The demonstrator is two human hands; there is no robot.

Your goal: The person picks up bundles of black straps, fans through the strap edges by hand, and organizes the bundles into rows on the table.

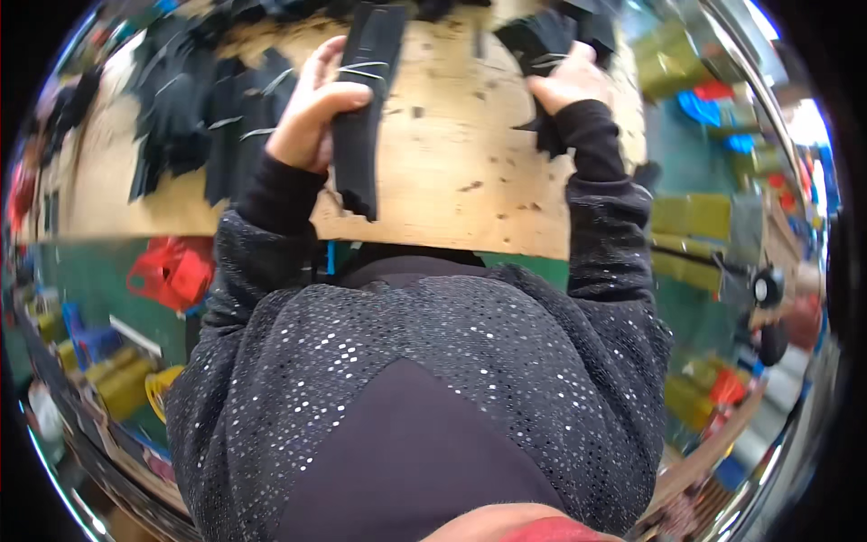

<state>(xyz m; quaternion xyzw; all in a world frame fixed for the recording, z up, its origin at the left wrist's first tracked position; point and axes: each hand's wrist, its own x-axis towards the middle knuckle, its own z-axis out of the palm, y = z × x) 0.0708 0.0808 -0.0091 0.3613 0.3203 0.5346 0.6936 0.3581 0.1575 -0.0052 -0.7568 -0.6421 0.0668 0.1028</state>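
My left hand (310, 116) grips a long bundle of black fabric strips (356, 154) by its left edge, thumb across the front. A thin pale tie runs around this bundle, and its lower end is ragged. Farther right, my right hand (576, 79) is closed on another tied bundle of black fabric pieces (528, 38), thumb toward the tie. The right fingers are partly hidden. Dark cloth with a jagged edge hangs below that hand. Both bundles are over a light wooden table (442, 172) strewn with small dark scraps.
More tied black fabric bundles (172, 108) lie on the table's left side. Dark pieces line its far edge. Below the table at left is a red plastic bag (173, 271) above the green floor (117, 294). Yellowish stacks (691, 217) stand to the right.
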